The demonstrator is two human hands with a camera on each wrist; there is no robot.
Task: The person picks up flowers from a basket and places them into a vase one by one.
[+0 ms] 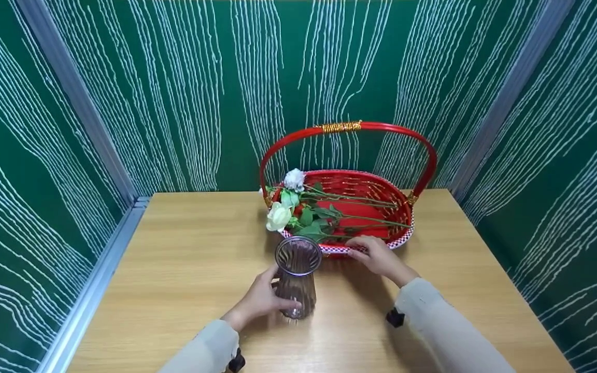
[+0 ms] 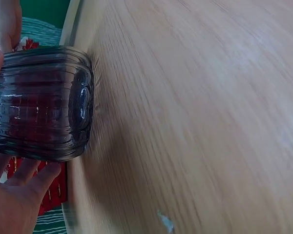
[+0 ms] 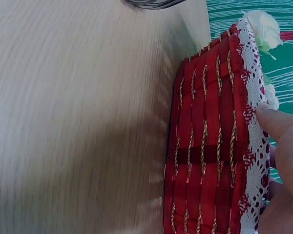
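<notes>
Near the middle of the bench (image 1: 195,259), I see the left hand (image 1: 259,300) holding the see-through vase (image 1: 301,286); I can't tell whether its base touches down, and a loose grip on such smooth walls could let it slip. Just behind, pale blooms (image 1: 279,216) crowd the left end of the red basket (image 1: 336,249), where a knock from the vase could crush them. Rightward, the right hand (image 1: 380,258) pinches the basket's front rim; a hard pull could tip it and spill the stems (image 1: 376,221).

No text, label, brand, number or sign can be read in any of the views, from the head or from either wrist.
</notes>
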